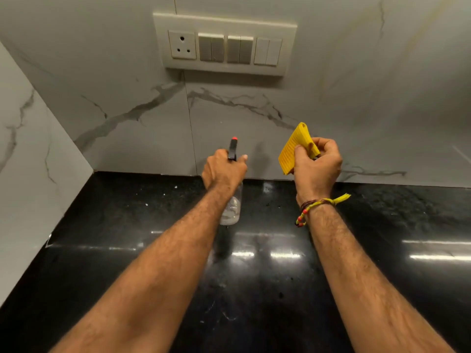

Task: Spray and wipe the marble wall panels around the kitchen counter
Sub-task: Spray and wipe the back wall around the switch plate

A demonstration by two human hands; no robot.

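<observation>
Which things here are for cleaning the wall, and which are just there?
For the job:
clear plastic spray bottle in left hand
ribbed yellow cloth in right hand
white marble wall panels

Just there:
cream switch and socket plate
black polished counter

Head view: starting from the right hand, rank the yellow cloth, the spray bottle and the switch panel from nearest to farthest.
1. yellow cloth: pinched in the right hand itself.
2. spray bottle: to its left, gripped by the left hand above the black counter.
3. switch panel: high on the marble wall, up and to the left.
</observation>
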